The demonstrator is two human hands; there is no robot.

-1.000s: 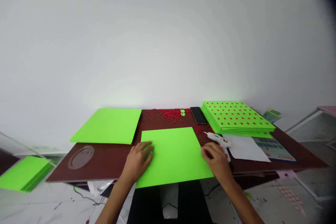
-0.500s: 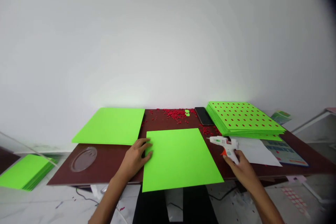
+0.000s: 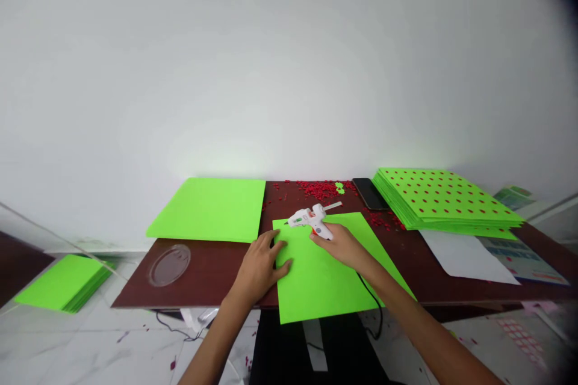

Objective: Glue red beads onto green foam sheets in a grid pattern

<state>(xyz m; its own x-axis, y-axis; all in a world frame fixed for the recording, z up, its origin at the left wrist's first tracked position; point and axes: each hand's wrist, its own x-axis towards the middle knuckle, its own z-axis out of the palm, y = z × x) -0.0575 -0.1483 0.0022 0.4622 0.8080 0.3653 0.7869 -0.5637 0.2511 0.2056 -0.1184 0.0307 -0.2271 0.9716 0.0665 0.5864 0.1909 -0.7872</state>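
A bright green sheet [image 3: 325,283] lies in front of me, its near edge jutting past the table edge. My left hand [image 3: 261,264] rests on its left edge with the fingers apart. In my right hand [image 3: 341,243] is a white hot glue gun [image 3: 311,216], gripped by the handle. Its nozzle points left, over the sheet's far left corner; whether the tip touches the sheet I cannot tell. A glue stick pokes out of the gun's back, and a black cord hangs below my right forearm.
Small red pieces [image 3: 318,190] are scattered at the back beside a black phone [image 3: 370,194]. Red-dotted green sheets [image 3: 445,195] are stacked right, plain green ones [image 3: 210,207] left. A clear plastic lid [image 3: 170,265] and white paper [image 3: 465,258] lie nearer. More green sheets [image 3: 63,283] sit on the floor.
My right hand has carried the glue gun leftward from beside the sheet to above its far left corner. My left hand stays at the left edge. The whole view has shifted slightly.
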